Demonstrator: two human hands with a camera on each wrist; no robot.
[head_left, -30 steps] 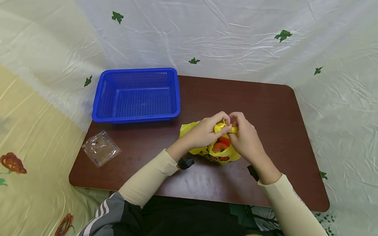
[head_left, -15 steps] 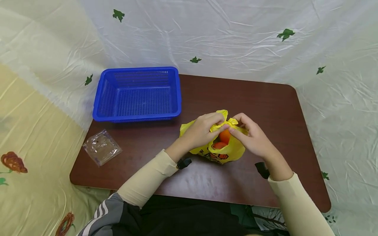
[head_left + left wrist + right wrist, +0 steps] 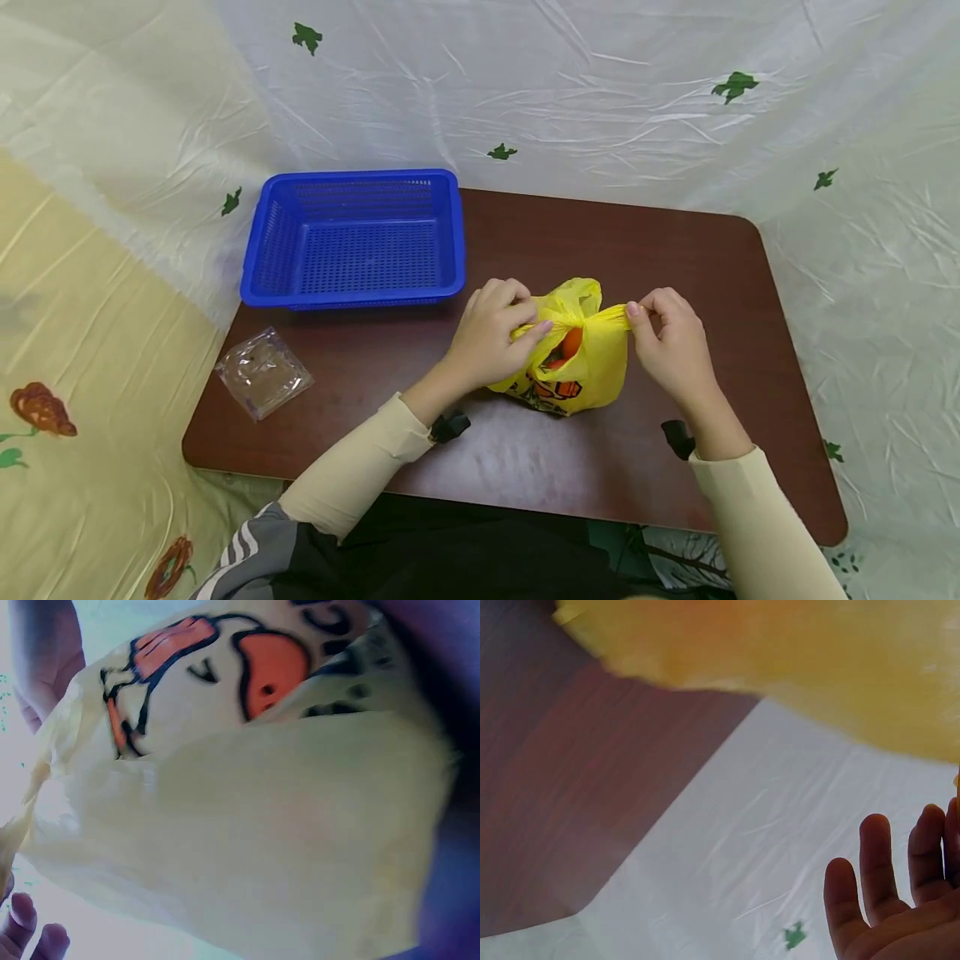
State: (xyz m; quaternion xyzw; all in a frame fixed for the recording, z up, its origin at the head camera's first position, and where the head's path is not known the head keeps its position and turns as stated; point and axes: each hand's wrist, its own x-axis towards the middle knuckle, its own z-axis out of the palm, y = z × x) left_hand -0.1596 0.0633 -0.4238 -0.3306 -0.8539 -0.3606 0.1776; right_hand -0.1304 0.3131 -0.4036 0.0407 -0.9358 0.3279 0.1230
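A yellow plastic bag (image 3: 600, 367) with printed black and orange figures stands on the table, its neck twisted together at the top. Through a gap in its side show rounded orange-red items (image 3: 572, 342), their kind unclear. My left hand (image 3: 491, 333) pinches one end of the bag's twisted top on the left. On the other side my right hand (image 3: 672, 340) pinches the opposite end between thumb and finger, pulling it out taut. In the right wrist view the other fingers (image 3: 875, 855) stand spread below the bag (image 3: 817, 667).
A blue perforated plastic basket (image 3: 352, 296) stands at the back left of the brown table (image 3: 697, 275). A clear plastic packet (image 3: 264, 375) lies near the left edge. Pale sheeting (image 3: 570, 100) hangs behind the table.
Both hands, close together over the bag before, have drawn apart, left hand leftward and right hand rightward. The bag's top is now stretched between them and its neck drawn tight.
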